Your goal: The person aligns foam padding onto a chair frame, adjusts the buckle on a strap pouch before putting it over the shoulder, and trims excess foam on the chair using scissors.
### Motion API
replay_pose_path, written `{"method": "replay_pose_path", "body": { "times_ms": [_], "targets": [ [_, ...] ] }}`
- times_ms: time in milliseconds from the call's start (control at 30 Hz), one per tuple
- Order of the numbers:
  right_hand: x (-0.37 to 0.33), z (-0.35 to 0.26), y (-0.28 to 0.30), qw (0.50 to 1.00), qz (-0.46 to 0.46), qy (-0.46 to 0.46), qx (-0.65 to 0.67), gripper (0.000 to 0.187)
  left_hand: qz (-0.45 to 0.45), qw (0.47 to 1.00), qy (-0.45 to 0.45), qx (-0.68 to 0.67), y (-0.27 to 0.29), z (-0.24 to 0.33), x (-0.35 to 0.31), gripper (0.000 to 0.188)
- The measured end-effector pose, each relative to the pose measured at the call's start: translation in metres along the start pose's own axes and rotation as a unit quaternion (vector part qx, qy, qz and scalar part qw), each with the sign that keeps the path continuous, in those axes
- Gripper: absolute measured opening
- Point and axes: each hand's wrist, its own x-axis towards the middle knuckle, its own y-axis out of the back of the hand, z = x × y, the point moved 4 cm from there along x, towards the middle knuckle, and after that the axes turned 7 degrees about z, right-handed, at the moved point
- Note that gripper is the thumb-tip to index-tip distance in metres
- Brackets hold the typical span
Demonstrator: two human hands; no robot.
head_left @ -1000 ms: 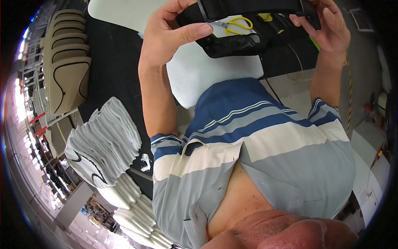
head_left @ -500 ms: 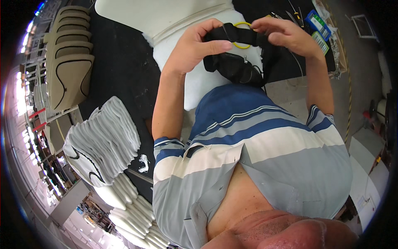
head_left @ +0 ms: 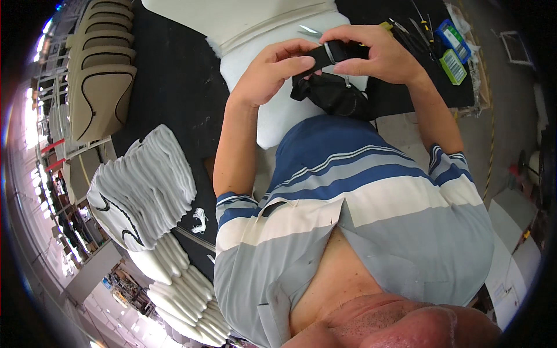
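A black strap with a dark buckle on it is stretched between my two hands, above a white padded piece. My left hand pinches one side of the strap between thumb and fingers. On the other side, my right hand closes its thumb and fingers around the strap beside the buckle. Below them hangs a black pouch with a small zipper pull, against my waist. A pointed metal blade shows just beyond my right fingertips; its other end is hidden by the hand.
Hand tools and a green-and-white box lie at the table's far right. Beige padded covers stand in a row at the far left. Nearer are stacked white padded covers and a small bundle of white cord.
My right hand has come left and taken hold of the strap by the buckle. The yellow ring behind the strap is no longer visible as a ring, and a blade tip now shows.
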Motion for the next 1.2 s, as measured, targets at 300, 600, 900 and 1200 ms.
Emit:
{"method": "replay_pose_path", "body": {
  "times_ms": [300,600,900,1200],
  "targets": [
    [-0.005,0.000,-0.008,0.980,0.065,0.103,-0.158,0.044,-0.057,0.990,-0.032,-0.124,0.007,-0.023,0.007,0.048],
    [-0.007,-0.001,0.003,0.982,0.008,0.043,-0.183,0.044,-0.004,0.996,-0.034,-0.087,0.008,-0.022,0.006,0.036],
    [-0.016,0.008,0.022,0.980,-0.020,0.017,-0.198,0.046,0.006,0.996,-0.035,-0.083,0.018,-0.027,0.009,0.026],
    [-0.027,0.011,0.039,0.982,-0.003,-0.015,-0.189,0.046,0.022,0.996,-0.047,-0.079,0.020,-0.031,0.006,0.022]
  ]
}}
